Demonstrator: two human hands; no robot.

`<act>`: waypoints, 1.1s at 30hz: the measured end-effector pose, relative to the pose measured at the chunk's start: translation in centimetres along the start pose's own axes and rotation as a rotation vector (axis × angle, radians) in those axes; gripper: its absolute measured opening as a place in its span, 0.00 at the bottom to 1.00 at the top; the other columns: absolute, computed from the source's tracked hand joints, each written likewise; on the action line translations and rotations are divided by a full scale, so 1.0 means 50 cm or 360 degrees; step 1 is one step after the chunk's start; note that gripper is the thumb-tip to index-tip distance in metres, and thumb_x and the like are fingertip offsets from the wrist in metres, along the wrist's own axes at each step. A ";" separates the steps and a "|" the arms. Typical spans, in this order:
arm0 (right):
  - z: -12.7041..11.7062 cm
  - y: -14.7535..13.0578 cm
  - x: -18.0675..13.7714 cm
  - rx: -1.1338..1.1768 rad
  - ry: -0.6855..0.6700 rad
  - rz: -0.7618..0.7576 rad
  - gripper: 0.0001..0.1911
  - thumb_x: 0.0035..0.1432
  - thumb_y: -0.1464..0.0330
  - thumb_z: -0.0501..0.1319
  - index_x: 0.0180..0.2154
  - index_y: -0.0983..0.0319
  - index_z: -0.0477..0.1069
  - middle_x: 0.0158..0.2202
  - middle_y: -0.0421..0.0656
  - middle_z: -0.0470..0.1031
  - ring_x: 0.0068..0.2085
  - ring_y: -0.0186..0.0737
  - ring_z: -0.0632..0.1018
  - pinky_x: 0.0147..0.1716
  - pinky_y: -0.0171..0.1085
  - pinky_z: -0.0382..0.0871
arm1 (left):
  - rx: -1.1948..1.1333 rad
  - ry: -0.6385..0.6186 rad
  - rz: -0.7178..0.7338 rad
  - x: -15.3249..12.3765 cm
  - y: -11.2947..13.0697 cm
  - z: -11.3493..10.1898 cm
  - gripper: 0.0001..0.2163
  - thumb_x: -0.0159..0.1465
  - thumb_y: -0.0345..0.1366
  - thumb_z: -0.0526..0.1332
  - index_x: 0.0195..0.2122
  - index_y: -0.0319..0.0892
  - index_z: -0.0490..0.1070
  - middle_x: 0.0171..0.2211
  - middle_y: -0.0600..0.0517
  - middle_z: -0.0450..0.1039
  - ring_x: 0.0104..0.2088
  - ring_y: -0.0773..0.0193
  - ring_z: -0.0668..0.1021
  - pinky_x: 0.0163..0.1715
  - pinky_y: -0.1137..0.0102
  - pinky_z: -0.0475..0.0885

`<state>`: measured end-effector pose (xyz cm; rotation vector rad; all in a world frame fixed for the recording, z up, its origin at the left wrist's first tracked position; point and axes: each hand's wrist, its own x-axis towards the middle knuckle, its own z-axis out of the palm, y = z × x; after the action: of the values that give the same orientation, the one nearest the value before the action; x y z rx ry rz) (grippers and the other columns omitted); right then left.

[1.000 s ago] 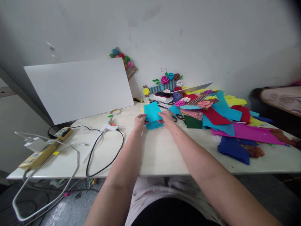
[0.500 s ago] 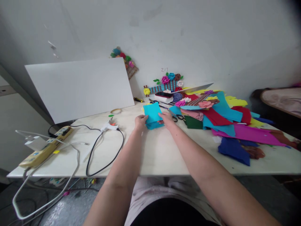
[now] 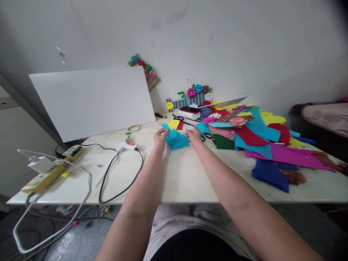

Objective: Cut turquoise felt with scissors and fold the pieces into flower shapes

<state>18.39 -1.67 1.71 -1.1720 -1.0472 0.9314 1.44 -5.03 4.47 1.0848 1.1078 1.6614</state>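
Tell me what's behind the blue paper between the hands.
A yellow sheet and, at its right edge, a red sheet show beyond the blue paper. Whatever the blue paper covers cannot be seen.

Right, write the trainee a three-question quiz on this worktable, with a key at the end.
1. Multiple choice: what colour is the crumpled sheet between the left hand and the right hand?
A) red
B) bright blue
C) yellow

2. True or false: the glue gun lies to the left of the left hand.

3. Fill in the blank: the phone rests on a ____ box.

Key: 1. B; 2. True; 3. white.
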 end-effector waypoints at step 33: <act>0.002 -0.070 -0.050 0.0639 -0.0367 0.0106 0.16 0.31 0.64 0.68 0.25 0.62 0.67 0.18 0.33 0.67 0.20 0.31 0.67 0.19 0.32 0.62 | -0.0320 -0.0293 -0.0202 -0.005 -0.002 0.000 0.14 0.43 0.37 0.66 0.21 0.41 0.59 0.15 0.59 0.54 0.17 0.75 0.60 0.15 0.76 0.51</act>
<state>17.73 -4.56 4.82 -0.7817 -0.9484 1.2850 1.53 -5.24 4.31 0.9947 0.8537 1.5045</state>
